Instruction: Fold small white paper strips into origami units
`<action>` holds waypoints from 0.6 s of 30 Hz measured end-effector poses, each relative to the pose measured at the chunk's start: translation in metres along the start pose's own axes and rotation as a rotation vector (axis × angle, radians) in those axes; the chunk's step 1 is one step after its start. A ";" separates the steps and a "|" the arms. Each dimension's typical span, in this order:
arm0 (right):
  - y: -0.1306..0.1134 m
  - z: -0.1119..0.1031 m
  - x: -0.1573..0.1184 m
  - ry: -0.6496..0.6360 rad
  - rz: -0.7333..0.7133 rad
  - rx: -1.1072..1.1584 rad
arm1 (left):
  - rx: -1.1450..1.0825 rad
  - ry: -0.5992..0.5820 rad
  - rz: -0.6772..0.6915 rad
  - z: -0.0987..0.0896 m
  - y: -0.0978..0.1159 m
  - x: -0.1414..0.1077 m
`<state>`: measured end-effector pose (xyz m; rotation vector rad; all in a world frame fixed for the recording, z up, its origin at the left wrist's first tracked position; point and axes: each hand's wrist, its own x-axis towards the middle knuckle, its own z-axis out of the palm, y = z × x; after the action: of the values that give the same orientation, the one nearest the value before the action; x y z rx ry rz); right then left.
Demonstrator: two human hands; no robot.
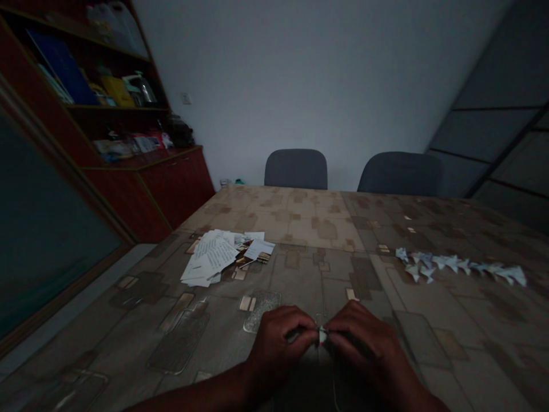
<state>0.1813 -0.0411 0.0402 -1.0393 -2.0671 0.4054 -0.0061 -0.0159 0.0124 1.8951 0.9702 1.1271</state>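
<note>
Between my two hands, close to the near edge of the table, is a small folded piece of paper (322, 335), pale with a reddish spot low on it. My left hand (285, 335) pinches its left side between thumb and fingers. From the right, my right hand (362, 332) pinches the other side. The fingertips cover much of the paper, so its full shape is hidden. Ahead and to the left lies a loose pile of printed paper sheets (211, 257). Off to the right, a row of small folded paper pieces (461, 264) with pointed tips rests on the tablecloth.
A patterned tablecloth (317, 214) covers the wide table. Two grey chairs (295, 169) stand behind its far edge, against a pale wall. At the left rises a dark red cabinet (171, 183), its shelves holding a kettle (146, 90), folders and bottles. The room is dim.
</note>
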 end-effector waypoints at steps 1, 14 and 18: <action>0.000 0.000 0.000 -0.005 0.005 -0.007 | 0.003 -0.002 0.001 0.000 0.000 0.000; 0.009 0.004 -0.003 -0.007 -0.005 -0.067 | 0.216 -0.072 -0.028 0.006 -0.012 -0.001; 0.012 0.008 -0.003 -0.030 0.016 -0.112 | 0.295 -0.120 -0.034 0.004 -0.011 0.000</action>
<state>0.1829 -0.0359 0.0271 -1.1224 -2.1297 0.3173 -0.0047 -0.0115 0.0018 2.1429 1.1452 0.8764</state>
